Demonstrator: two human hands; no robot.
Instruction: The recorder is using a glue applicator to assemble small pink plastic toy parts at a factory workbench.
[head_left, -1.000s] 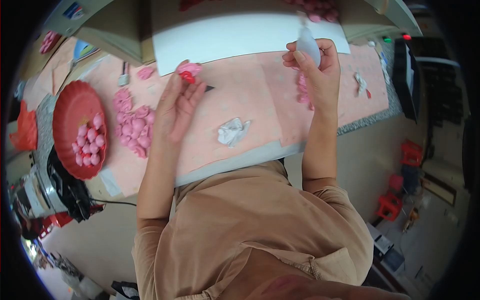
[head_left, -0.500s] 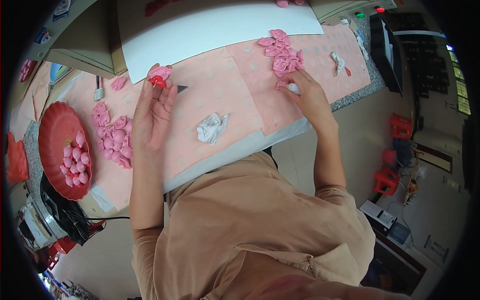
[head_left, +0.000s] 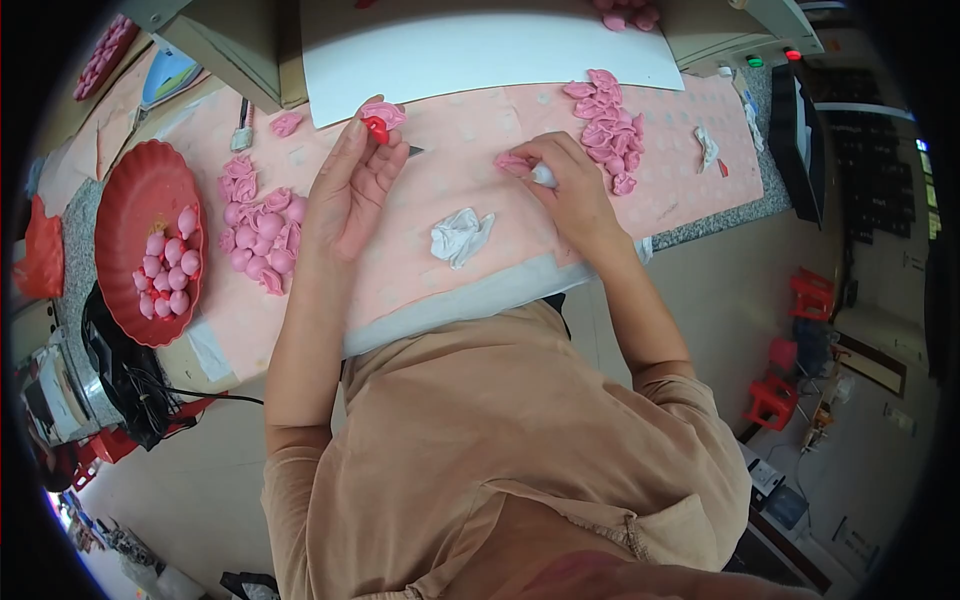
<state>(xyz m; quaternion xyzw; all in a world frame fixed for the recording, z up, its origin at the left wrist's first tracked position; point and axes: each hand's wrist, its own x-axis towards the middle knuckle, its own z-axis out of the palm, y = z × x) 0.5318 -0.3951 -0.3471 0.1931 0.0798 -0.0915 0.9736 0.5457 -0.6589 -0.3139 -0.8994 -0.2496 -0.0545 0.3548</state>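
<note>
My left hand [head_left: 350, 195] is raised over the left part of the table, its fingertips pinching a pink ruffled flower [head_left: 388, 114] with a shiny red piece [head_left: 377, 130] at its base. A dark pointed blade [head_left: 415, 151] shows beside those fingers. Closer to the middle, my right hand [head_left: 578, 195] is closed on a pink petal piece [head_left: 512, 163] at its fingertips. A small white bottle [head_left: 543, 176], perhaps glue, pokes out of the same grip. Between the hands and nearer me lies a crumpled white tissue [head_left: 460, 238].
Pink petals [head_left: 612, 135] lie piled at the right. Pink balls and petals [head_left: 262, 235] cluster at the left, next to a red fluted dish [head_left: 118, 215] holding several pink balls [head_left: 172, 262]. A white board [head_left: 480, 60] spans the back between grey cabinet sides [head_left: 225, 45].
My right hand has come away from the right petal pile toward my left hand, bringing a pink petal piece. My left hand still pinches the flower. The whole view has shifted slightly.
</note>
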